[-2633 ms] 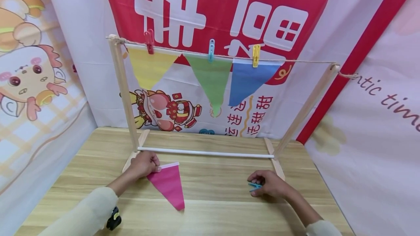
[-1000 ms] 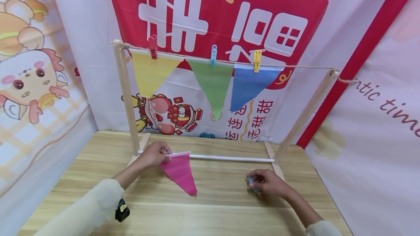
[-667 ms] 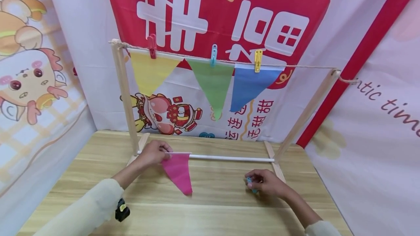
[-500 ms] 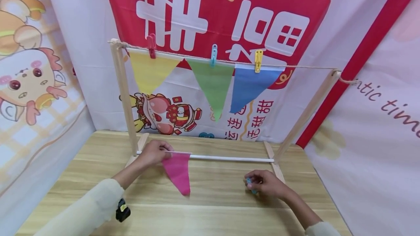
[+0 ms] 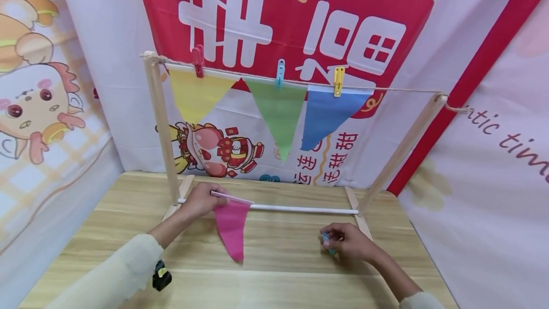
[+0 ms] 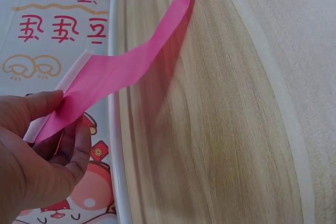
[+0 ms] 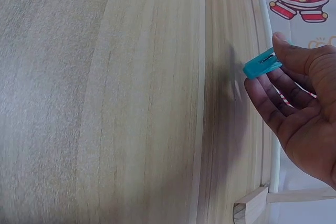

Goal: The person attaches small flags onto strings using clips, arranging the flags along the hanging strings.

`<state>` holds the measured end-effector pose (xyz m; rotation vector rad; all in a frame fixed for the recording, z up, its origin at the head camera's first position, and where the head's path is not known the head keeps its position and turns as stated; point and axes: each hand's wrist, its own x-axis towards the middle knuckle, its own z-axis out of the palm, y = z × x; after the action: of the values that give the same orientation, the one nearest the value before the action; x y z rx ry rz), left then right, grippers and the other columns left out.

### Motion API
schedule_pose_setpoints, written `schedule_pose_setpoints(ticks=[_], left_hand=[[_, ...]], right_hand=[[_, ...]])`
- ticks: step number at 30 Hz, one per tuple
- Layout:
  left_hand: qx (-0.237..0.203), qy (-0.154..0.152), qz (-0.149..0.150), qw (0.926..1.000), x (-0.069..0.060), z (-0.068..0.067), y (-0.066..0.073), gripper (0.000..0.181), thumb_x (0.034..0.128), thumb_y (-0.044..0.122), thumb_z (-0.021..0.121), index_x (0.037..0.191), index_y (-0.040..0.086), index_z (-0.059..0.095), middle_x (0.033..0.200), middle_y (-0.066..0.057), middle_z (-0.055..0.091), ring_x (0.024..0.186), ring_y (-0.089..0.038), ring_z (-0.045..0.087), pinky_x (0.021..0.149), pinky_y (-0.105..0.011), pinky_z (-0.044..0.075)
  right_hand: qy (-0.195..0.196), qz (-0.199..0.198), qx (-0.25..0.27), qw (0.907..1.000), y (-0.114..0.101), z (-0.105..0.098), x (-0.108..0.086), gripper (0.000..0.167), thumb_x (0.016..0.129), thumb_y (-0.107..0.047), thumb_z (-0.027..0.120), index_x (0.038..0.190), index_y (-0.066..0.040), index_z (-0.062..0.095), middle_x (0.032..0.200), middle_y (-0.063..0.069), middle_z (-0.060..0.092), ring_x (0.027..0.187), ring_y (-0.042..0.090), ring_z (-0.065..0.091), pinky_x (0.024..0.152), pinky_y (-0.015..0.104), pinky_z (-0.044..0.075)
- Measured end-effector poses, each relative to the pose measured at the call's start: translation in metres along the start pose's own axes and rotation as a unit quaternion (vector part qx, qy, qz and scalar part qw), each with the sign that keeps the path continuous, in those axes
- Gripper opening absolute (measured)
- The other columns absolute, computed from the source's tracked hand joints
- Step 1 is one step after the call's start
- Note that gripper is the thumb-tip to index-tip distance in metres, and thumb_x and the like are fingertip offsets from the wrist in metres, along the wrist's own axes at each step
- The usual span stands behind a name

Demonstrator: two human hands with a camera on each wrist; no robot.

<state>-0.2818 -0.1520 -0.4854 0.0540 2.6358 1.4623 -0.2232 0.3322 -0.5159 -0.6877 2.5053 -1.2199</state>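
My left hand [image 5: 202, 200] pinches the white-edged top of a pink pennant flag [image 5: 232, 229] between thumb and fingers. The flag hangs down in front of the white rod, its tip curving near the table. In the left wrist view, the thumb of the left hand [image 6: 44, 150] lies on the white strip of the pink flag [image 6: 113, 72]. Over at the right, my right hand [image 5: 350, 241] holds a blue clothespin [image 5: 328, 242] just above the table. The right wrist view shows this clothespin [image 7: 261, 65] between the thumb and fingers of the right hand [image 7: 304, 93].
A wooden frame [image 5: 159, 123] carries a string [image 5: 399, 89] with yellow [image 5: 199, 94], green [image 5: 280, 108] and blue [image 5: 328, 113] flags, held by red, blue and yellow clothespins. A white rod [image 5: 300, 208] joins its feet on the wooden table [image 5: 291, 280]. Printed cloths hang behind and beside.
My left hand has lifted the pink flag off the table and moved it slightly right and farther back; its top edge now tilts. My right hand has turned the blue clothespin while staying nearly in place.
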Motion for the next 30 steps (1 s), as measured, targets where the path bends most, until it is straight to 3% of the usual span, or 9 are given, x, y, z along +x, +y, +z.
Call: schedule_pose_setpoints(ticks=[17,30], left_hand=[[-0.012,-0.006,0.006,0.9999,-0.001,-0.001,0.011,0.02,0.1016,0.016,0.085,0.117,0.003,0.084,0.103,-0.012,0.082,0.09,-0.02,0.072,0.074,-0.029,0.062],[-0.041,-0.007,0.013,0.999,-0.001,0.004,0.024,0.019,0.1037,0.018,0.084,0.117,0.005,0.085,0.103,-0.011,0.084,0.089,-0.019,0.075,0.083,-0.041,0.07]], right_hand=[[0.008,0.001,-0.003,1.0,-0.006,-0.002,0.0,0.036,0.105,-0.014,0.081,0.131,0.01,0.075,0.108,0.014,0.081,0.095,0.003,0.07,0.084,0.023,0.061],[0.016,-0.012,0.003,0.9998,-0.009,-0.008,0.001,0.038,0.105,-0.013,0.081,0.132,0.012,0.073,0.109,0.015,0.082,0.095,0.002,0.071,0.082,0.022,0.062]])
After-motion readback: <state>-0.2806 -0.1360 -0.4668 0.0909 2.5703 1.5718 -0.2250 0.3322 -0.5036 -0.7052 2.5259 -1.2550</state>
